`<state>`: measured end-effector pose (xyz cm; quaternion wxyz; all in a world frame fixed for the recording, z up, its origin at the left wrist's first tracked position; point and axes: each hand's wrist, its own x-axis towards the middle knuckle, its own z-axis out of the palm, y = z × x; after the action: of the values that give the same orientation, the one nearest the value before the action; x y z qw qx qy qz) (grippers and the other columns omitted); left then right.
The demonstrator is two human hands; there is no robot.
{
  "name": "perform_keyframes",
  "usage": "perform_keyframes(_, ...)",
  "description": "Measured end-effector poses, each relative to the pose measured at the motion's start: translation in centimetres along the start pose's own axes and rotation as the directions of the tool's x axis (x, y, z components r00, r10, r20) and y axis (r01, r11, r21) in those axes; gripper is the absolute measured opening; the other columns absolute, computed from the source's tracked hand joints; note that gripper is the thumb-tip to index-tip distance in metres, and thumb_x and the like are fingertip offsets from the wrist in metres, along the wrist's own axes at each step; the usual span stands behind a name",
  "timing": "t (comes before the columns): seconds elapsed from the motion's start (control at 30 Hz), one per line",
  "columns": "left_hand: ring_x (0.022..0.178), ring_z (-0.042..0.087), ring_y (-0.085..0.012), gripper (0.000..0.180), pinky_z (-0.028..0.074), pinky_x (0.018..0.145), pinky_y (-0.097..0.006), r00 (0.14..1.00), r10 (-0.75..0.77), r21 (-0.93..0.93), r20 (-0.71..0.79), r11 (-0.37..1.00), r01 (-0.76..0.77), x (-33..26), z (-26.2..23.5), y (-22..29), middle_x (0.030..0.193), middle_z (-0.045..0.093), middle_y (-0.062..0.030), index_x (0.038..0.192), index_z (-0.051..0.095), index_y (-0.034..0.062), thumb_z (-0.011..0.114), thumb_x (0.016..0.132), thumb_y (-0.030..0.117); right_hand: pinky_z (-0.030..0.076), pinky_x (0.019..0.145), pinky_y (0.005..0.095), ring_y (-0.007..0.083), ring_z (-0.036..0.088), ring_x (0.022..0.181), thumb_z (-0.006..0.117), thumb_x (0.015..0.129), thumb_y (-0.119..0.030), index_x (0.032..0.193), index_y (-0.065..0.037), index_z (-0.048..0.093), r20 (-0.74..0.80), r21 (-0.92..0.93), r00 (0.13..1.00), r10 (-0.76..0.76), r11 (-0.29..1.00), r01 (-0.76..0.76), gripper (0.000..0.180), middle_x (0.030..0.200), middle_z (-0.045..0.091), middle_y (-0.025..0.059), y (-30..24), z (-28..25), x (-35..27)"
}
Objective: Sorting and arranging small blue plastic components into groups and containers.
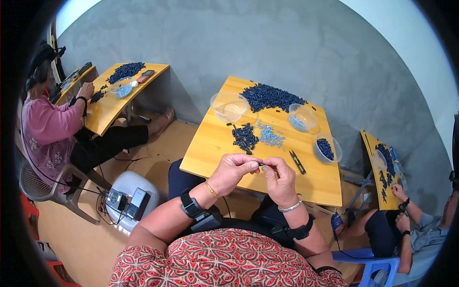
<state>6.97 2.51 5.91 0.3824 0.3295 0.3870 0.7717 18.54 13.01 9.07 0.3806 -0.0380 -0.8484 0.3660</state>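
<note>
Above the near edge of the yellow wooden table (210, 148), my left hand (234, 173) and my right hand (281, 182) meet. Both pinch a small dark piece (260, 163) between thumb and fingers; most of it is hidden. It resembles the short dark blue tube-like pieces in the small heap (245, 137) just beyond my hands. Beside that heap lies a scatter of tiny light blue, clear-looking bits (271, 135). A pair of black thread snips (297, 162) rests on the table to the right of my right hand.
Farther back spreads a large pile of dark pieces (272, 97). Clear plastic bowls stand left (221, 115), back right (311, 115) and right (338, 152). A person (52, 115) works at a left table; another person (430, 234) works at the right. A stool (125, 184) holds electronic devices.
</note>
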Motion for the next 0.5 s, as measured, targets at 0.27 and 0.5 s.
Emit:
perform_keyframes(0.27,0.074,0.054,-0.01,0.023,0.046,0.072,-0.023,0.997,-0.026,-0.029,0.075,0.999,0.029,-0.27,0.37,0.55,0.08,0.06,-0.0052,0.098,0.06,-0.003,0.051,0.088,0.016,0.042,0.054,0.0276,0.0181,0.052,0.057,0.055,0.082,-0.006,0.085,-0.001,0.051,-0.009,0.052,0.999,0.035,0.998,-0.034,0.007,0.068,0.053,0.0086,0.53,-0.24,-0.16)
perform_keyframes(0.5,0.075,0.057,-0.0102,0.02,0.047,0.071,-0.022,0.998,0.009,0.097,0.069,0.995,-0.016,-0.53,0.18,0.95,0.083,0.062,-0.0064,0.1,0.06,-0.0024,0.054,0.085,0.009,0.041,0.053,0.0268,0.0171,0.05,0.056,0.054,0.082,-0.006,0.085,-0.001,0.051,0.007,0.055,1.0,0.02,0.998,-0.021,0.007,0.067,0.052,0.0079,0.36,-0.6,-0.27)
